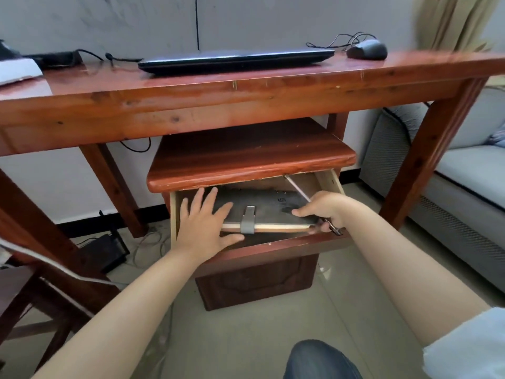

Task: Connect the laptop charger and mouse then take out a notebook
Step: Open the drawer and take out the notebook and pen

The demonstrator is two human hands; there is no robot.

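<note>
A dark grey notebook (269, 207) with a grey clasp strap lies in the pulled-out drawer (276, 243) of a small wooden cabinet under the desk. My left hand (203, 224) rests flat on the notebook's left part, fingers spread and thumb at its front edge. My right hand (322, 212) grips the notebook's right front corner, thumb on top. The closed black laptop (236, 60) lies on the desk, with a cable at its left side. The black mouse (367, 49) sits to the laptop's right, its cord looped behind it.
The reddish wooden desk (191, 105) spans the view above the cabinet. A grey sofa (461, 170) stands at right. A black box and tangled cables (109, 250) lie on the floor at left. A chair (35, 305) is at lower left. My knee (319, 361) shows at the bottom.
</note>
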